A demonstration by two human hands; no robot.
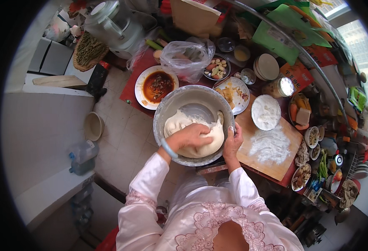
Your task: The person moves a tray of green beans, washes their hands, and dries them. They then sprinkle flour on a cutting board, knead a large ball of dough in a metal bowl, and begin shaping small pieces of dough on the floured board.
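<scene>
A large grey metal basin (159, 124) is in front of my body, tilted slightly, with a mass of pale dough (213, 139) inside. Part of the dough stretches up along the basin's right wall. My left hand (191, 136), with a pale bangle (168, 148) on its wrist, lies over the dough with bent, slightly blurred fingers. Whether they grip or only press it is hidden. My right hand (233, 141) clasps the basin's right rim, thumb up at the edge.
Right of the basin, a floured wooden board (268, 169) carries a bowl of flour (266, 112). A plate of dark sauce (158, 84) and a food-smeared plate (242, 97) stand behind the basin. A plastic bag (187, 56) sits between several dishes. A bucket (93, 126) rests on the floor.
</scene>
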